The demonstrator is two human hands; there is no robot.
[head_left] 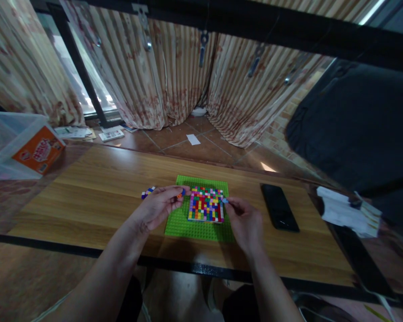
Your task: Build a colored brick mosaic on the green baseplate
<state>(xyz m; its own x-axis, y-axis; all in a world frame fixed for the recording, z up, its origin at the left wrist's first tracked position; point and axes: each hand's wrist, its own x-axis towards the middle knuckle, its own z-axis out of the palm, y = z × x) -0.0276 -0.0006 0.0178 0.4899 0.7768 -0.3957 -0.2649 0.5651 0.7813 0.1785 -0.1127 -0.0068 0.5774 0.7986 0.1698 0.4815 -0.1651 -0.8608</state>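
A green baseplate (176,226) lies on the wooden table, bearing a square block of many-coloured toy bricks (206,205). My left hand (159,203) is at the plate's left side, its fingers closed on a few small toy bricks (180,194), orange and dark blue. At the block's right edge, my right hand (245,221) pinches a light blue toy brick (225,201) between thumb and fingers. Whether that brick touches the block, I cannot tell. Beyond my left hand, several loose bricks (148,192), blue, white and yellow, lie on the table, partly hidden by the hand.
A black phone (279,207) lies on the table (97,197) to the right. Crumpled white papers (339,208) are past the right end. At far left stands a clear plastic box (13,138) with an orange label. Curtains (174,71) hang behind the table.
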